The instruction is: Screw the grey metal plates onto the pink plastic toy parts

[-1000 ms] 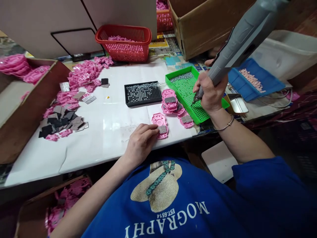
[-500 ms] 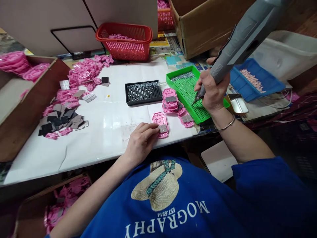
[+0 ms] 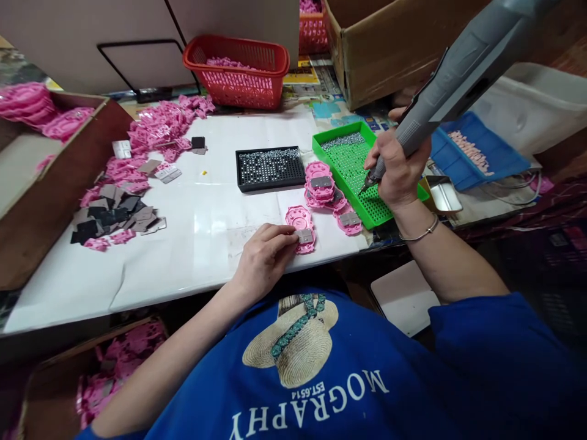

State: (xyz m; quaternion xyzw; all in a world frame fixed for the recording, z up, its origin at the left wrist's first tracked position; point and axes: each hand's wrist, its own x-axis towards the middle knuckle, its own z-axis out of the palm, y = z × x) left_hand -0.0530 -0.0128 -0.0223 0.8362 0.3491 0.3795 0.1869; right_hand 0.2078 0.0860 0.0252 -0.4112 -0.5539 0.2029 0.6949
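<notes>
My left hand [image 3: 266, 253] rests at the table's front edge, its fingers closed on the left side of a pink plastic casing [image 3: 299, 216] with a grey plate [image 3: 304, 236] on its lower half. In my right hand [image 3: 400, 166] is a grey electric screwdriver [image 3: 440, 98], tilted, its tip pointing down into the green perforated tray [image 3: 324, 153]. Small screws [image 3: 342, 140] lie in that tray, heaped at its far end. Between the hands sit several more pink casings [image 3: 320, 183] with grey plates, some stacked. A black perforated tray [image 3: 270, 177] of screws stands behind them.
Pink parts [image 3: 160, 125] and grey and black plates [image 3: 114, 214] are piled at the left, by a brown box [image 3: 68, 177]. At the back stand a red basket [image 3: 236, 79] and a cardboard box [image 3: 376, 67]. A blue tray [image 3: 486, 165] lies at the right.
The whole view has shifted slightly. The screwdriver's tip stays over the green tray, and my left hand keeps its place on the pink casing.
</notes>
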